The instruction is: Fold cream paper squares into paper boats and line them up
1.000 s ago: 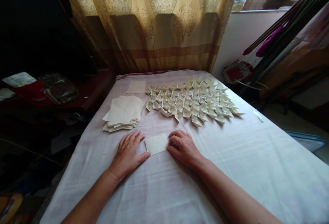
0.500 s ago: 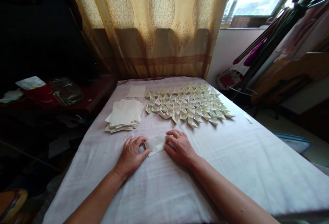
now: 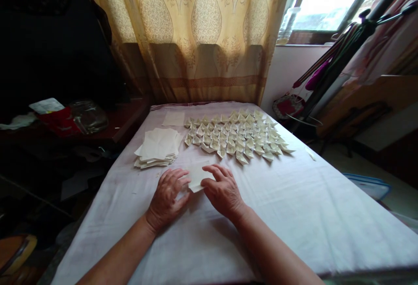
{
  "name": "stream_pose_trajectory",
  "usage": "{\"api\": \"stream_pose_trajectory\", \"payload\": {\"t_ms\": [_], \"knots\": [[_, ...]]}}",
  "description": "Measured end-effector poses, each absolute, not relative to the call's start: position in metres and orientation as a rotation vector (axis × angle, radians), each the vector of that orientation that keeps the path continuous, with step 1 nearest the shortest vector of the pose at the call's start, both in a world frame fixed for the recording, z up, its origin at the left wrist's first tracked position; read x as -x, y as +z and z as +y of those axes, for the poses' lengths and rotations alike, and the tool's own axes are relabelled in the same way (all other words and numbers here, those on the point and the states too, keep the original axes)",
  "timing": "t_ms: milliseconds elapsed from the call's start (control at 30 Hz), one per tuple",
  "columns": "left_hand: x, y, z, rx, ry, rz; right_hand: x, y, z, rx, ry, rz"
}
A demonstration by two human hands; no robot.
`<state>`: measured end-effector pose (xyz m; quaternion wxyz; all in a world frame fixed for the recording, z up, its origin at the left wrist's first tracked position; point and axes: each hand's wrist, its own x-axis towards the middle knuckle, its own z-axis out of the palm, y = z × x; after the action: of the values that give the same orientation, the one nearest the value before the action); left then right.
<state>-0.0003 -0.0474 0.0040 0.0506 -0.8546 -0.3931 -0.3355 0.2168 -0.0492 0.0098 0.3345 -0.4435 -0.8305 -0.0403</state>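
Note:
Between my hands is a folded sheet of pale paper (image 3: pixel 197 178), tilted a little off the white-covered table. My left hand (image 3: pixel 168 194) grips its left edge, with the fingers curled and the thumb below. At the right edge, my right hand (image 3: pixel 223 190) pinches the sheet between thumb and fingers. Beyond my left hand sits an uneven stack of flat pale paper squares (image 3: pixel 160 144). Several rows of folded paper boats (image 3: pixel 233 134) stand close together at the far side of the table.
One flat paper sheet (image 3: pixel 173 118) lies behind the stack. A small white scrap (image 3: pixel 311 154) rests near the right edge. Left of the table, a dark cabinet carries a glass jar (image 3: pixel 88 117) and a red packet (image 3: pixel 58 118). A curtain (image 3: pixel 205 67) hangs behind.
The sheet has turned and been raised slightly, showing more of its height. My right hand has shifted left along it, while my left hand stays at its left edge.

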Motion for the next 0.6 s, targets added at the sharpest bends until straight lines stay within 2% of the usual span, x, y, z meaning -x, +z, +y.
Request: {"api": "stream_pose_trajectory", "payload": {"t_ms": [267, 600], "knots": [[0.001, -0.004, -0.045, 2.689, -0.794, -1.199, -0.233, -0.004, -0.043, 1.085, 0.034, -2.184], [-0.002, -0.007, -0.035, 2.778, -0.785, -1.442, -0.220, 0.003, -0.045, 1.132, -0.203, -1.870]]}}
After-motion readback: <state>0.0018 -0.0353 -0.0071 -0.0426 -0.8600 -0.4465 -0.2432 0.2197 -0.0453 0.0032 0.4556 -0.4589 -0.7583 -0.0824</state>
